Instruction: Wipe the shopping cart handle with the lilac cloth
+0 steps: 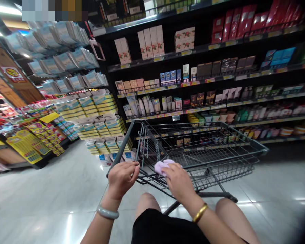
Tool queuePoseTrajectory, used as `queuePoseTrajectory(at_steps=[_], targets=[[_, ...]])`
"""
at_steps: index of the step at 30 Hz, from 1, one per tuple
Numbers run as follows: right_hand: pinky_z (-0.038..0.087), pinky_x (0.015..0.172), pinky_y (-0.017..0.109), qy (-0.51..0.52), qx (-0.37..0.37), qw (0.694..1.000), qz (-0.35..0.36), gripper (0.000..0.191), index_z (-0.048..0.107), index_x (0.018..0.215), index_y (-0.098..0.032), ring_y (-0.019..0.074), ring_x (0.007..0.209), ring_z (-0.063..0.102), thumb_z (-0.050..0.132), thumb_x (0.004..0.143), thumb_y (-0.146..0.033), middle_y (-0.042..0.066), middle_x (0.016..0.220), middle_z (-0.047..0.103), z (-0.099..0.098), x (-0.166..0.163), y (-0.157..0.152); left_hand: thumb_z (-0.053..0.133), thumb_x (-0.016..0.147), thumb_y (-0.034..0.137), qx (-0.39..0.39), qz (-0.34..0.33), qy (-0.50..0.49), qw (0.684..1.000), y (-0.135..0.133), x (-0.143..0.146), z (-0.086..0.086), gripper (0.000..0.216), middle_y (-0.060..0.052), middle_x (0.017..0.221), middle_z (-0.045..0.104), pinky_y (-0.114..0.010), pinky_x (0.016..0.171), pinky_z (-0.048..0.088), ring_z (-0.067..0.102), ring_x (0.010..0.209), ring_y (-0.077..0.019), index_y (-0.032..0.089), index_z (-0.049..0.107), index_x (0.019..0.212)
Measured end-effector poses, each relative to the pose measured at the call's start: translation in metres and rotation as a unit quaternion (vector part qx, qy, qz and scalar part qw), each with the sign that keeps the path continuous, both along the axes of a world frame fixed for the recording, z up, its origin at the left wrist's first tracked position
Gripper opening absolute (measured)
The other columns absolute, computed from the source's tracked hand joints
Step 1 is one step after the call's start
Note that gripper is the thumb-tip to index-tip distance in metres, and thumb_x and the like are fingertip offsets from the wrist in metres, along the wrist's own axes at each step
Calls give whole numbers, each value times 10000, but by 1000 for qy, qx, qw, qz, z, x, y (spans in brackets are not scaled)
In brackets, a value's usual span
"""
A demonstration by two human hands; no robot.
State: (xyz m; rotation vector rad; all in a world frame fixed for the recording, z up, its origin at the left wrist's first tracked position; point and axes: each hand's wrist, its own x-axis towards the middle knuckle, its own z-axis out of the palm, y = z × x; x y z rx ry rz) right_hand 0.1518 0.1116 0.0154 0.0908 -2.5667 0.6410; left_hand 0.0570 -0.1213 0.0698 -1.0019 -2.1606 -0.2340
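Note:
My left hand (122, 178) is closed around the near handle bar of a grey wire shopping cart (254, 144), at its left corner. My right hand (179, 183) lies on the same bar further right, fingers curled over a small pale purple object (160, 166) that it presses against the bar. The cart's basket looks empty. A pale bangle sits on my left wrist and a gold bangle on my right. My knees and a black garment show below the cart.
Dark shelving (218, 78) full of boxed cosmetics and bottles runs across right behind the cart. To the left stand stacked tissue packs (101, 125) and a low display of colourful packets (35, 139). Glossy grey floor (48, 193) spreads to the left and right.

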Motion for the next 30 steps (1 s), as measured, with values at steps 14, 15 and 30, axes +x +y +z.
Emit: queuePoseTrajectory(at_steps=[14, 15, 30], targets=[[349, 734, 307, -85, 96, 983, -130, 210, 674, 1006, -226, 217, 907, 556, 499, 895, -189, 77, 944, 649, 2, -32, 24, 549, 929, 392, -5, 15, -44, 999, -23, -49, 4, 265, 43, 939, 771, -331, 820, 484, 708, 889, -177, 321, 765, 792], [347, 733, 309, -81, 95, 984, -129, 206, 671, 1013, -222, 219, 911, 554, 508, 892, -190, 80, 949, 648, 1, -31, 22, 541, 934, 392, -6, 24, -45, 999, -24, -49, 4, 266, 34, 944, 770, -347, 850, 476, 703, 908, -182, 318, 765, 809], [363, 935, 338, -21, 54, 997, -57, 282, 625, 1157, -284, 223, 1133, 496, 522, 905, -210, 56, 1190, 623, -12, -9, 13, 415, 979, 293, -15, 99, -91, 991, 86, 9, -78, 363, -39, 678, 641, -379, 813, 373, 592, 741, -197, 201, 608, 685]])
